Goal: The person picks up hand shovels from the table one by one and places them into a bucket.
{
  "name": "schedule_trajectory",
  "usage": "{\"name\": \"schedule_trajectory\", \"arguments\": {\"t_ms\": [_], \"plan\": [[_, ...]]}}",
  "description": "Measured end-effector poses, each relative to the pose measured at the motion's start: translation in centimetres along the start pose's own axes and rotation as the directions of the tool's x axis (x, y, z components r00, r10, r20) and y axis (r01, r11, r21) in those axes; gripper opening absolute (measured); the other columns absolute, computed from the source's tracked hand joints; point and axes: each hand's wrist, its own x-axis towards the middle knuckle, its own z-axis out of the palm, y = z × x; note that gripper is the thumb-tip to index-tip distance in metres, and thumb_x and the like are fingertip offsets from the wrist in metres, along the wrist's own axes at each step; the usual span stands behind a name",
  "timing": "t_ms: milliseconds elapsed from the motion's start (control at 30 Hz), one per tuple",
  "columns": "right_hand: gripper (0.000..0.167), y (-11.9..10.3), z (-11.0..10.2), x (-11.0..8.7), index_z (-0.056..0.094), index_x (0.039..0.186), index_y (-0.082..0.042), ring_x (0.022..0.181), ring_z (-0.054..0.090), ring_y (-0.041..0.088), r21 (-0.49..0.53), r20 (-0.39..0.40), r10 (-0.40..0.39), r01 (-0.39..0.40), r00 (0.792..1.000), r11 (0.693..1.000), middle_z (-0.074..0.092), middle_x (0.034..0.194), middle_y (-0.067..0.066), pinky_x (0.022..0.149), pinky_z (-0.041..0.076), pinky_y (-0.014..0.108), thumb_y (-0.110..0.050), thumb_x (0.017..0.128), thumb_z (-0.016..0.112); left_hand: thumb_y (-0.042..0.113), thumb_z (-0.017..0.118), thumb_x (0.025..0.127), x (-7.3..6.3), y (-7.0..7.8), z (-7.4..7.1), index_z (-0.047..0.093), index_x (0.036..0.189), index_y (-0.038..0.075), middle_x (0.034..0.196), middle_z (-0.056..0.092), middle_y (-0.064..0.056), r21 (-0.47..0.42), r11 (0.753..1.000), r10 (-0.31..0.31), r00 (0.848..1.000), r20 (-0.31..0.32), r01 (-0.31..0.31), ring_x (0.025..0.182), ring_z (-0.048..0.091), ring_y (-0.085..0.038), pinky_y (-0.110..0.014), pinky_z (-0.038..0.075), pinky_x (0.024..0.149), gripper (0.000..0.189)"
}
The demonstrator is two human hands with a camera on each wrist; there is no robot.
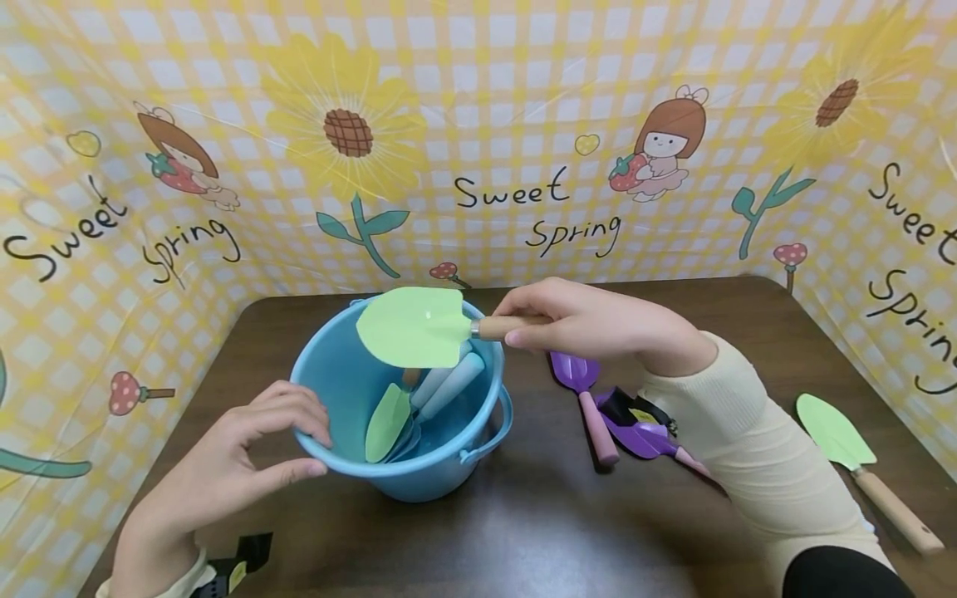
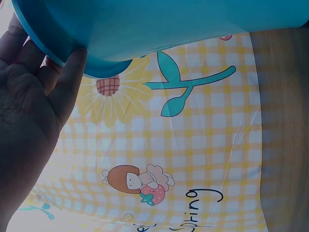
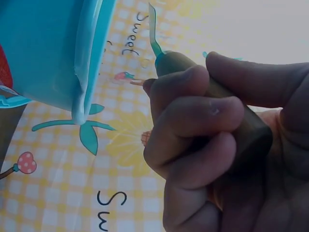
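A light blue bucket [image 1: 329,378] stands upright on the table. My left hand [image 1: 239,453] grips its near left rim, fingers over the edge and thumb outside; the left wrist view also shows this hand [image 2: 34,101] at the rim. Above the bucket's opening, my right hand [image 1: 598,324] holds a green garden trowel [image 1: 411,328] by its wooden handle, blade pointing left. In the right wrist view the fingers curl round that handle [image 3: 175,64]. Inside the bucket lie another green trowel [image 1: 387,423] and blue tools with pale blue handles [image 1: 452,386], partly hidden by the held blade.
Right of the bucket lies a purple trowel [image 1: 576,371] with a pink handle. Another purple trowel [image 1: 641,440] is partly covered by the right sleeve and wrist strap. Farther right rests a green trowel [image 1: 831,430] with a wooden handle. Yellow checked cloth [image 1: 478,100] surrounds the dark table [image 1: 553,531].
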Motion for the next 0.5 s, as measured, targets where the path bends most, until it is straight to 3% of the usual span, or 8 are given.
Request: {"name": "schedule_trajectory", "arguments": {"t_ms": [233,367,500], "plan": [[0.020,-0.9,-0.4,2.2,0.065,0.093,-0.005,0.062,0.046,0.016,-0.053,0.105,-0.042,0.047,0.994,0.997,0.045,0.066,0.000,0.064,0.040,0.029,-0.019,0.102,0.054,-0.016,0.083,0.061,0.0,0.1,0.0,0.070,0.101,0.016,0.097,0.067,0.000,0.007,1.000,-0.010,1.000,0.004,0.010,0.110,0.052,-0.013,-0.020,0.038,0.100,0.052],[0.028,-1.5,-0.5,3.6,0.060,0.083,-0.005,0.057,0.040,0.014,-0.068,0.159,0.010,0.001,0.987,0.998,0.040,0.062,-0.003,0.059,0.036,0.027,-0.025,0.103,0.054,-0.016,0.083,0.061,0.0,0.0,0.0,0.070,0.101,0.015,0.098,0.067,0.000,0.002,1.000,-0.008,1.000,0.004,0.008,0.110,0.052,-0.013,-0.020,0.038,0.100,0.052],[0.027,-2.1,-0.4,5.0,0.063,0.083,-0.007,0.056,0.037,0.013,-0.072,0.217,0.078,-0.064,0.973,0.995,0.038,0.061,-0.002,0.056,0.033,0.025,-0.025,0.102,0.055,-0.015,0.084,0.061,-0.1,-0.1,0.0,0.070,0.101,0.014,0.099,0.067,0.002,0.000,1.000,-0.007,1.000,0.004,0.007,0.110,0.052,-0.013,-0.020,0.037,0.101,0.051]]}}
